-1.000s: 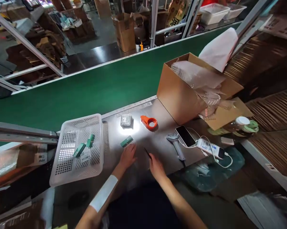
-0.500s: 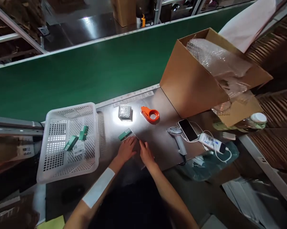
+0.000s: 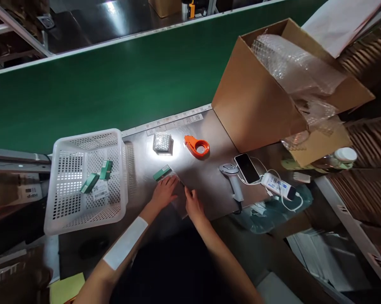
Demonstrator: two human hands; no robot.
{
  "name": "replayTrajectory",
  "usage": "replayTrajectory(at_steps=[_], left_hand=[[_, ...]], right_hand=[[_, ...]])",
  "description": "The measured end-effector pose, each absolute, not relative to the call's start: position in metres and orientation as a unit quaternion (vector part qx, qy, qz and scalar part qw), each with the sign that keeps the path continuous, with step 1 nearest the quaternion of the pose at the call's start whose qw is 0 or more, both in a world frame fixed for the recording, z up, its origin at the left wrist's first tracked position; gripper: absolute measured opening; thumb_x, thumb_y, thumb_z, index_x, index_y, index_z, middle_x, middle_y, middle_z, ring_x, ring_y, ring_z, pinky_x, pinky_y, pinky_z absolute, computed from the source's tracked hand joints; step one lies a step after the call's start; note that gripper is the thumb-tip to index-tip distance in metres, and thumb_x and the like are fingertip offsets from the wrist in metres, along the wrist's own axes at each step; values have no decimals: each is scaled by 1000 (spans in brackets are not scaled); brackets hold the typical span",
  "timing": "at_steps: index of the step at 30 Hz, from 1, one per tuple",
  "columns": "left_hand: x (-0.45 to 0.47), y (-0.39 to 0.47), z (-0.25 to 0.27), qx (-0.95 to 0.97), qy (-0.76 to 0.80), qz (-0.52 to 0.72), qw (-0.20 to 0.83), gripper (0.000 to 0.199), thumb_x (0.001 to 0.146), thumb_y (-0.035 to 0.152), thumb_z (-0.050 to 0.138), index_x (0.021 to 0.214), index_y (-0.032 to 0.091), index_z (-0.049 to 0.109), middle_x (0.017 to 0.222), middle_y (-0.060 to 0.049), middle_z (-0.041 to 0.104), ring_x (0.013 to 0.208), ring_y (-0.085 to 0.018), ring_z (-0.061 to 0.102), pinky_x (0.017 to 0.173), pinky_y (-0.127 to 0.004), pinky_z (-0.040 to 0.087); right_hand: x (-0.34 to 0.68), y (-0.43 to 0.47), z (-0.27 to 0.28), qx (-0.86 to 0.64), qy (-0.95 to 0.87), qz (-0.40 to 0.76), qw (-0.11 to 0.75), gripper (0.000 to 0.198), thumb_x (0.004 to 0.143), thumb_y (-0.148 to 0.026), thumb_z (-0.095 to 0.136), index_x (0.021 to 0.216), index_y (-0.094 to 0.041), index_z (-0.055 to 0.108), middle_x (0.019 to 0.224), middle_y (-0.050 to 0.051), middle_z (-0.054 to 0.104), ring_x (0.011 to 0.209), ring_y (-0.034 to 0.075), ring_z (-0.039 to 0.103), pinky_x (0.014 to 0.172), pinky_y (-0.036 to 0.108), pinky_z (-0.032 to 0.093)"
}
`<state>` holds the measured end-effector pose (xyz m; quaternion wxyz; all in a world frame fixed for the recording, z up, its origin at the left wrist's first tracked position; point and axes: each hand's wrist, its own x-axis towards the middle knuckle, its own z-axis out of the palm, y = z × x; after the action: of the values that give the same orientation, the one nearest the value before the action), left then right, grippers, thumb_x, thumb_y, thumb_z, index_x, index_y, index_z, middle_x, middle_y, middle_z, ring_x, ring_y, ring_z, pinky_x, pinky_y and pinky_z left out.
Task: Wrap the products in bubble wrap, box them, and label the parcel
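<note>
My left hand lies palm down on a clear plastic sheet, seemingly bubble wrap, its fingers stretched out over it. Just beyond those fingertips is a small green box, flat on the metal table. My right hand is closed around a thin dark tool; its tip points at the wrap beside my left hand, and its kind is too small to make out. Farther back sits a bubble-wrapped packet. Right of the packet rests an orange tape dispenser.
On the left stands a white perforated basket with two green boxes inside. A barcode scanner, a phone and a power strip lie right. A cardboard box of bubble wrap stands behind them, by a green barrier.
The view has shifted slightly. My left hand stays on the wrap by the green box, and my right hand keeps its grip on the thin tool close by.
</note>
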<state>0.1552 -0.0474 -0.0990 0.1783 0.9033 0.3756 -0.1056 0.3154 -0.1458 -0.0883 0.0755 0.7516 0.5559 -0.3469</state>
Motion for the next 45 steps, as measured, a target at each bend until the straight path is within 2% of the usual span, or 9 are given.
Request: replayTrajectory(at_steps=[15, 21, 25, 29, 31, 34, 37, 42, 45], left_hand=[[154, -45, -95, 898, 374, -121, 197, 77, 90, 32, 74, 159, 16, 44, 168, -12, 43, 150, -37, 44, 122, -55, 45], [151, -46, -101, 900, 372, -114, 196, 78, 89, 29, 74, 159, 16, 43, 168, -13, 44, 151, -36, 43, 124, -54, 42], [149, -44, -105, 899, 378, -102, 195, 76, 88, 26, 74, 158, 19, 46, 166, -12, 46, 151, -36, 44, 124, -55, 42], [152, -54, -106, 893, 399, -91, 187, 77, 88, 26, 74, 159, 16, 44, 167, -15, 44, 154, -34, 42, 126, -52, 40], [156, -68, -106, 882, 429, -89, 174, 81, 91, 33, 72, 161, 9, 38, 170, -20, 36, 158, -37, 35, 127, -54, 39], [161, -92, -111, 863, 474, -96, 147, 97, 90, 54, 71, 160, -2, 35, 169, -30, 29, 159, -44, 29, 129, -61, 35], [157, -107, -116, 856, 485, -119, 134, 103, 87, 60, 73, 162, 1, 34, 170, -30, 23, 160, -45, 26, 128, -66, 34], [143, -103, -118, 864, 454, -156, 151, 100, 86, 56, 73, 167, 16, 30, 173, -18, 21, 163, -40, 20, 131, -68, 25], [142, -101, -117, 857, 454, -178, 170, 104, 85, 53, 72, 169, 16, 22, 175, -17, 12, 164, -39, 13, 133, -66, 20]], right_hand=[[336, -206, -85, 760, 534, -359, 96, 66, 103, -6, 31, 164, -29, 39, 141, 14, 60, 109, 21, 74, 92, 30, 61], [363, -289, -85, 769, 504, -376, 113, 67, 99, -4, 33, 162, -26, 45, 137, 14, 64, 103, 22, 76, 83, 31, 64], [375, -328, -89, 804, 466, -369, 29, 59, 101, -13, 35, 154, -26, 55, 132, 14, 69, 101, 26, 76, 83, 39, 66], [361, -277, -98, 819, 428, -358, -132, 47, 107, -32, 40, 148, -16, 55, 136, 16, 69, 124, 26, 69, 101, 38, 60], [351, -235, -100, 819, 433, -363, -101, 42, 108, -32, 42, 143, -15, 57, 139, 15, 69, 128, 25, 67, 107, 36, 55], [344, -190, -99, 822, 435, -364, -56, 34, 108, -27, 46, 132, -12, 64, 127, 16, 75, 119, 27, 72, 102, 35, 55], [354, -176, -93, 826, 434, -356, -46, 28, 107, -24, 50, 124, -9, 67, 117, 16, 78, 113, 28, 74, 96, 33, 55], [387, -155, -70, 829, 459, -315, -47, 29, 111, -26, 44, 129, -13, 62, 129, 14, 75, 121, 24, 71, 98, 31, 52], [399, -123, -55, 821, 491, -287, -51, 27, 111, -25, 43, 126, -16, 63, 127, 12, 75, 117, 24, 72, 95, 31, 51]])
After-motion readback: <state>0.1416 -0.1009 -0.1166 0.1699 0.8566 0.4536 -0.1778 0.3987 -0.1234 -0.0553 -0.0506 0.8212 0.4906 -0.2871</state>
